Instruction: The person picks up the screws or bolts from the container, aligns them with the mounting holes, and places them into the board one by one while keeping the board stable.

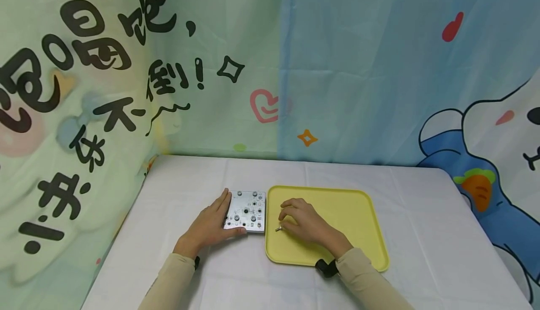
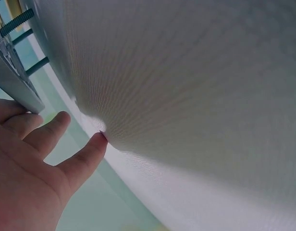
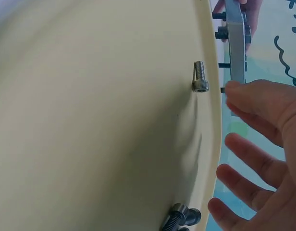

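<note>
Head: my L hand (image 1: 210, 225), fingers spread, rests along the L & near edges of the metal plate (image 1: 242, 203), left of the yellow tray (image 1: 358, 221) — my R hand (image 1: 305, 223) is over the tray, fingers loosely bent, tips by a screw (image 1: 278, 229). L wrist: one fingertip presses the cloth (image 2: 210, 130). R wrist: digits apart — more screws (image 3: 179, 211) at btm, on tray.

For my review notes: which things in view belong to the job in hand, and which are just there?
Likely part of the job:
metal plate, left hand against it
bolt near the right hand
more bolts on the same tray
yellow tray

Apparently just there:
white tablecloth
printed backdrop
</note>
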Demonstrator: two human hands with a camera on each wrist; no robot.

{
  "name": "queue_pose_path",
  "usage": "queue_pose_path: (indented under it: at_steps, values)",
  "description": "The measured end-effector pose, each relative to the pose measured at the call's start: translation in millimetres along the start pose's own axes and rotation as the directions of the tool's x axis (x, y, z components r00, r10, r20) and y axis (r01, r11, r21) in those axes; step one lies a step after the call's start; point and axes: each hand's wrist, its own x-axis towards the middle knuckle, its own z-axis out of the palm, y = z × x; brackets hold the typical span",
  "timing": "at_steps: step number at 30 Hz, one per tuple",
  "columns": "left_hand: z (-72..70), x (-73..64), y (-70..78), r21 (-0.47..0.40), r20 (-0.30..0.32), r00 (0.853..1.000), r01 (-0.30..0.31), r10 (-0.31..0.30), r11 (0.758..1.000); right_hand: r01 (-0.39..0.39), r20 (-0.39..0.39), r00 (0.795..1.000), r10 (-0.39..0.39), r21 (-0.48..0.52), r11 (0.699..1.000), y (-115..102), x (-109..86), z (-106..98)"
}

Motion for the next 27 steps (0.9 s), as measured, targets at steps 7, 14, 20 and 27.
queue_pose_path:
  at_steps: [7,14,20,27]
  values:
    - [0.4,0.5,-1.1,0.001,-0.016,1.000,-0.009,0.009,1.000,-0.017,0.056,0.998,0.017,-0.009,1.000,3.8,0.9,3.4]
    - [-0.1,0.8,0.0,0.001,-0.034,0.999,-0.028,0.028,1.000,-0.049,0.109,0.993,0.051,-0.016,0.999,4.0,2.5,5.2]
    - [-1.4,1.2,0.8,0.007,-0.007,1.000,-0.006,0.006,1.000,-0.069,0.130,0.989,0.075,-0.047,0.996,3.8,3.6,7.1]
    - [0.4,1.0,-1.3,0.021,-0.024,0.999,-0.039,0.039,0.999,-0.054,0.123,0.990,0.061,-0.060,0.997,1.3,2.6,7.3]
